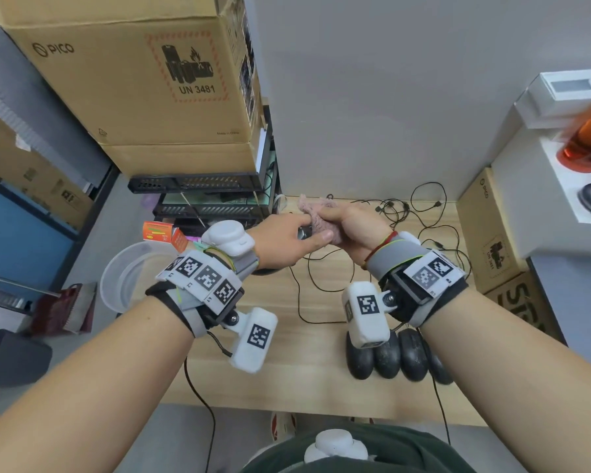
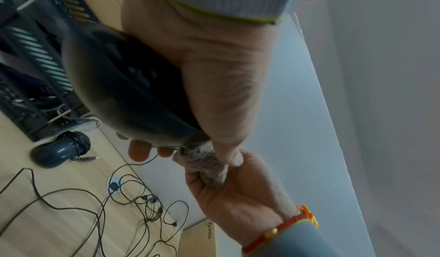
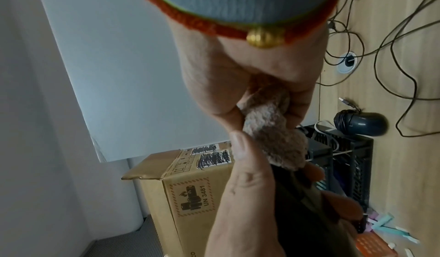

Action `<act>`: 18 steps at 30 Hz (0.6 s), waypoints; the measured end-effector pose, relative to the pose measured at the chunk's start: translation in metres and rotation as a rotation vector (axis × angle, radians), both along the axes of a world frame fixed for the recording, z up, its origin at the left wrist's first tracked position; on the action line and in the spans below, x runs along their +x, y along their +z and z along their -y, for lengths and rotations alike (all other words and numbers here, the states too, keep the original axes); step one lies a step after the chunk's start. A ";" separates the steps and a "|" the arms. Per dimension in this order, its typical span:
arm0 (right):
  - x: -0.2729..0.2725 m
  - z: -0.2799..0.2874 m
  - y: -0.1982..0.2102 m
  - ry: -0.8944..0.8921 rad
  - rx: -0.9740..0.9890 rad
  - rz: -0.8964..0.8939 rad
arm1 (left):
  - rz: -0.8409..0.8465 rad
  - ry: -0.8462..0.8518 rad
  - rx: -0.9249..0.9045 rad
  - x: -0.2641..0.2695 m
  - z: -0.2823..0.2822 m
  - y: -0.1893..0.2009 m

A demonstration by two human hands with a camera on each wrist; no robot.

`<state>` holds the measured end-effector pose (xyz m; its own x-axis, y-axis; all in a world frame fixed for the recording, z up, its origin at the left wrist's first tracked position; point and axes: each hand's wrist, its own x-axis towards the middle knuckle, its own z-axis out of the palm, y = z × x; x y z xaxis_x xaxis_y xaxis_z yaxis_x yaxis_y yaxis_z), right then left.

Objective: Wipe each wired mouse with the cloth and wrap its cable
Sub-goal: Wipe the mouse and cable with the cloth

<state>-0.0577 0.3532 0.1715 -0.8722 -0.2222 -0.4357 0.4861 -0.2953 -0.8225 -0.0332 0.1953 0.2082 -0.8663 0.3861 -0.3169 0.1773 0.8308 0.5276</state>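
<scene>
Wiping the mouse, mid-air

Your left hand (image 1: 284,238) grips the smooth, slippery mouse (image 2: 123,91) by its sides; right hand (image 1: 354,230) bunches the soft cloth (image 1: 316,216).

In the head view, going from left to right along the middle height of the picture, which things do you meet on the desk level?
Clear plastic lid → orange packet → left hand holding a mouse → pink cloth → right hand → loose cables → small cardboard box.
</scene>
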 end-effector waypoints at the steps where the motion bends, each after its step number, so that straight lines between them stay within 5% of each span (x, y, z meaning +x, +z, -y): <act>1: -0.002 0.000 0.001 -0.024 -0.018 0.007 | -0.001 0.014 0.040 0.000 0.001 -0.003; 14: -0.065 -0.112 -0.009 -0.535 0.010 0.223 | 0.121 0.281 0.178 -0.006 0.056 -0.038; 18: -0.071 -0.141 0.003 -0.695 0.062 0.165 | 0.114 0.406 0.170 -0.012 0.069 -0.048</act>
